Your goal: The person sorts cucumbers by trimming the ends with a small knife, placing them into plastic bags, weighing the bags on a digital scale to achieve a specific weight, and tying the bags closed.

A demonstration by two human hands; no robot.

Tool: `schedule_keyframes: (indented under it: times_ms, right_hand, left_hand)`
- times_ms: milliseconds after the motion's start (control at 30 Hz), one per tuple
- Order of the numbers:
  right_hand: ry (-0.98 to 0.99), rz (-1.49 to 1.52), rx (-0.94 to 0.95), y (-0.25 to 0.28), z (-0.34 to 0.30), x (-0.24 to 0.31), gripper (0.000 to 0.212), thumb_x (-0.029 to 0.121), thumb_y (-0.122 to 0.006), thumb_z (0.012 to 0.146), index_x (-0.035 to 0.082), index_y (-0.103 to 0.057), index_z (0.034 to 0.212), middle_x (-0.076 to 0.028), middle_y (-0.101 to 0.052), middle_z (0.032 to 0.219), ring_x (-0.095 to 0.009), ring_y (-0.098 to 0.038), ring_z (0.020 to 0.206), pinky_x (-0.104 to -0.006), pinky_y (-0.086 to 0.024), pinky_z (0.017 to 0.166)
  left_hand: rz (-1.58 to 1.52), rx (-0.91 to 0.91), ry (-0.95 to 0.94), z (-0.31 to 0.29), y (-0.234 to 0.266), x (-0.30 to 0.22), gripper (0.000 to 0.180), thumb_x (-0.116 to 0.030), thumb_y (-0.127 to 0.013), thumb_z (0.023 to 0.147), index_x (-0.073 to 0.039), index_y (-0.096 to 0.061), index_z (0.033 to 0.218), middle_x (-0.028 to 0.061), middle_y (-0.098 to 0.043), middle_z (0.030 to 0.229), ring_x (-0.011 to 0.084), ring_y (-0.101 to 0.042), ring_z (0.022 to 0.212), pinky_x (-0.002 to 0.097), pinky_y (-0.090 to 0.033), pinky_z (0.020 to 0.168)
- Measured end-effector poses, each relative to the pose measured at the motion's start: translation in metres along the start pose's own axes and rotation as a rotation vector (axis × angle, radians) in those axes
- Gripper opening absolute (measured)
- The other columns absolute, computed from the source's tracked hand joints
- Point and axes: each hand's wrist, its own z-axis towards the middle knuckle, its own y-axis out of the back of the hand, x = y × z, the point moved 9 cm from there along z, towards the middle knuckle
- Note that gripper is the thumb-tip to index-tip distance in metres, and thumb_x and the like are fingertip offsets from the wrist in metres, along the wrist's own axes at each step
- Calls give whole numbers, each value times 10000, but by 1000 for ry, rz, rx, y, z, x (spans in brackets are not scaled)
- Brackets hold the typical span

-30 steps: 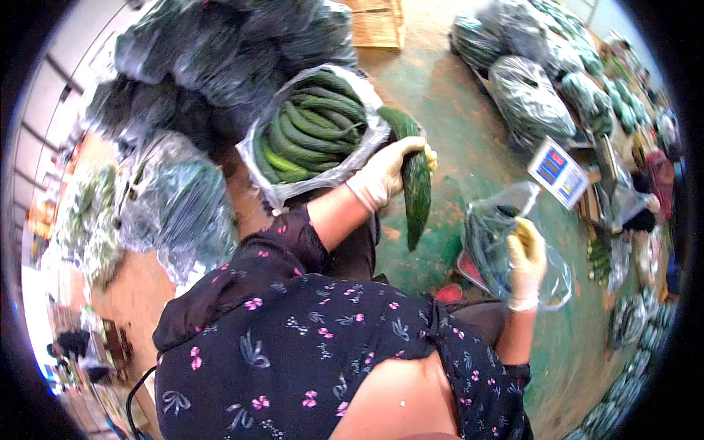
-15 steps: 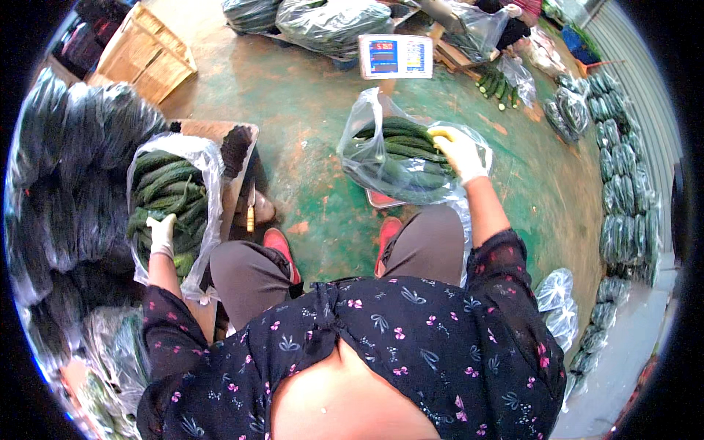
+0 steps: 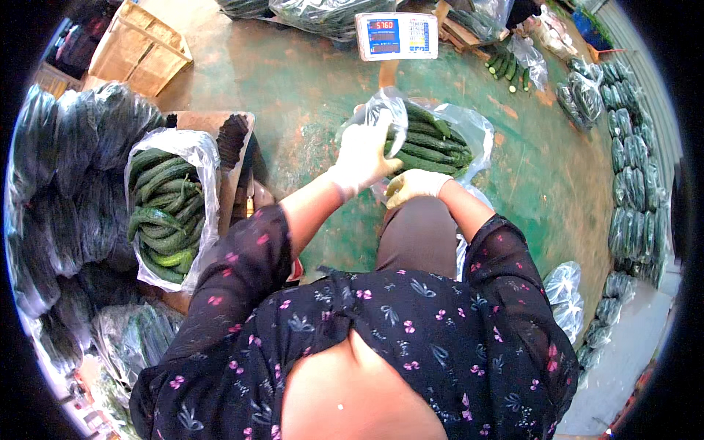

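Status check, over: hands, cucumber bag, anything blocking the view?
Left hand at left side of clear bag. Right hand at its near side. Cucumbers inside. Hands hide part of bag.

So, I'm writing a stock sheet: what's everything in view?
Thin clear plastic bag: one, colourless, centre
Long ridged cucumbers: several, dark green, inside that bag
Rectangular plastic display: one, white and blue, top centre
Open translucent plastic sack: one, whitish, left, holding more cucumbers
Boxy crate: one, tan, top left
Stacked film-wrapped bundles: many, dark green, far left
Rows of film-wrapped bundles: many, green, right
Loose long vegetables: several, green, floor, upper right
Painted floor: one, green, across the middle
Floral blouse: one, black with pink, bottom
Trouser leg: one, grey-brown, below bag
Left gloved hand: one, white, at bag's left
Right gloved hand: one, white and yellowish, by bag's lower edge
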Motion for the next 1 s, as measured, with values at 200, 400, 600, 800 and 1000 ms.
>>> schedule_keyframes:
  times_ms: [200, 400, 600, 800, 1000]
  right_hand:
    - [-182, 236, -723, 74, -23, -69, 342, 351, -591, 763, 35, -654, 878, -137, -657, 840, -268, -635, 777, -354, -508, 695]
    - [-150, -273, -569, 59, 19, -58, 469, 341, -689, 643, 55, -619, 1009, -174, -622, 1028, -348, -586, 965, -414, -470, 841]
    - [136, 392, -898, 117, -57, -22, 516, 234, -708, 700, 6, -579, 1144, -132, -637, 1041, -229, -598, 981, -322, -447, 883]
    - [287, 569, -921, 131, -96, 96, 427, 237, -698, 773, -8, -600, 1110, -87, -647, 1007, -147, -586, 927, -287, -450, 845]
    - [264, 566, -661, 140, -47, 68, 317, 262, -594, 848, 17, -635, 1044, -90, -659, 938, -203, -619, 810, -325, -490, 747]
  left_hand:
    - [-979, 172, 370, -15, -20, 66, 269, -132, -527, 831, -19, -585, 1068, 63, -611, 774, 147, -593, 704, 290, -485, 713]
    - [-1023, 69, 398, -39, 7, 72, 367, -247, -527, 919, -25, -524, 1212, 22, -574, 762, 119, -566, 706, 258, -458, 698]
    - [-1052, -87, 337, -41, 22, 67, 547, -240, -607, 862, -29, -412, 1328, 68, -606, 996, 132, -577, 904, 276, -440, 851]
    - [-1001, -136, 183, -32, 31, 24, 864, -207, -735, 754, -24, -218, 1421, 103, -567, 1092, 192, -561, 987, 309, -444, 885]
    - [-927, -27, 321, -36, 29, 47, 437, -270, -704, 775, -8, -574, 1100, 45, -610, 1008, 130, -562, 908, 277, -441, 831]
